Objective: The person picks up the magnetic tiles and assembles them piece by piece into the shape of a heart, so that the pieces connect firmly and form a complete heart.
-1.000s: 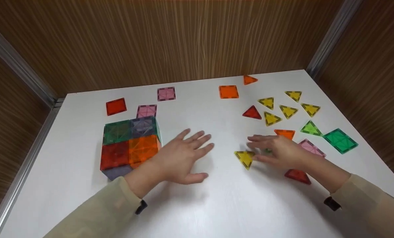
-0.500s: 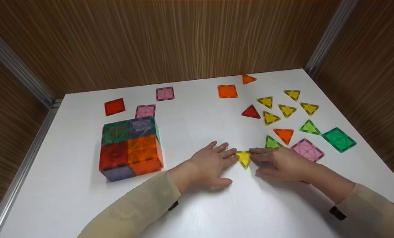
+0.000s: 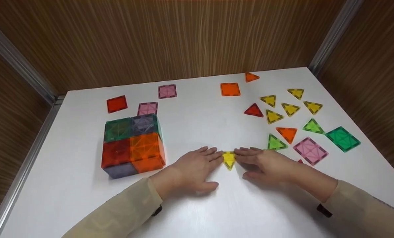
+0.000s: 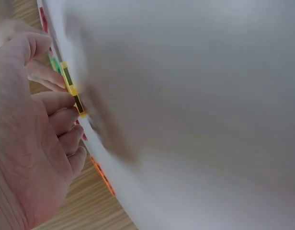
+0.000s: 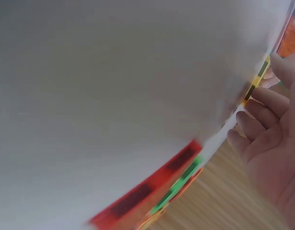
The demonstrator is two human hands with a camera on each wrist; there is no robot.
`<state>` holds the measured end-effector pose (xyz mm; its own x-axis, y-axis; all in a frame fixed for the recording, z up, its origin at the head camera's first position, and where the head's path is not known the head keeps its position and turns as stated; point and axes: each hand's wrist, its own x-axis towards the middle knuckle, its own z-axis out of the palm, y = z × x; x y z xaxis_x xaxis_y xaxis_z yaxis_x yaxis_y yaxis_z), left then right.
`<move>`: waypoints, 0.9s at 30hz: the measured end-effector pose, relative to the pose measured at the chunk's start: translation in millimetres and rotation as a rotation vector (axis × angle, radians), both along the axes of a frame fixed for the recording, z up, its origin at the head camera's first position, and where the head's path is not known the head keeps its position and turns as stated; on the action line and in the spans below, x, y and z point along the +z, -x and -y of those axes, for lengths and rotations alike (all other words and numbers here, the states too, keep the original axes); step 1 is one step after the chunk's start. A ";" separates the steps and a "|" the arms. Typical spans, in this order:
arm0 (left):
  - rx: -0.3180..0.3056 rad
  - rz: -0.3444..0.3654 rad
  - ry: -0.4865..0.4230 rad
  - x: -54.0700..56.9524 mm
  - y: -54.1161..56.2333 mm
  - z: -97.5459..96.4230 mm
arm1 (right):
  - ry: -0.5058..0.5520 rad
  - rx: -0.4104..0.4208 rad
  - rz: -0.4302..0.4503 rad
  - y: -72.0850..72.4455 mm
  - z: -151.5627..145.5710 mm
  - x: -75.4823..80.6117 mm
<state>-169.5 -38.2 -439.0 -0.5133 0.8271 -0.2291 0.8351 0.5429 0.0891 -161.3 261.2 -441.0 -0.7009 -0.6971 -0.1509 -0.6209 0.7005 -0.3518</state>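
A yellow triangular magnetic tile (image 3: 229,160) lies flat on the white table (image 3: 197,211) between the two hands, one point towards the person. My left hand (image 3: 195,169) touches its left corner with extended fingertips, thumb held apart. From the other side, the fingertips of my right hand (image 3: 273,166) meet the right corner. In the left wrist view the yellow tile (image 4: 73,89) shows edge-on at the left fingertips. The right wrist view has its edge beside the right fingers too. Left of the left hand stands a block of coloured square tiles (image 3: 146,148).
Several yellow triangles (image 3: 290,109) lie at the right, with a red triangle (image 3: 254,110), an orange triangle (image 3: 287,134) and green triangles (image 3: 276,142). A pink square (image 3: 311,151) and green square (image 3: 343,138) are beyond the right hand. Wood-grain panels (image 3: 197,39) wall the table.
The left hand moved right from beside the block to the yellow tile, and the right hand closed in from the other side. Since then, hands and tile have shifted left.
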 end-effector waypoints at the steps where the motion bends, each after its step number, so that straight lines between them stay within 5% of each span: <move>1: 0.001 0.011 -0.010 -0.3 -1.3 4.6 | -0.004 0.014 -0.002 0.8 3.7 0.2; 17: 0.108 0.114 -0.093 2.2 -24.3 66.1 | 0.040 0.187 0.021 7.5 60.3 -2.3; 27: 0.115 0.124 -0.131 -3.4 -27.6 74.7 | 0.087 0.123 -0.044 9.3 32.9 11.2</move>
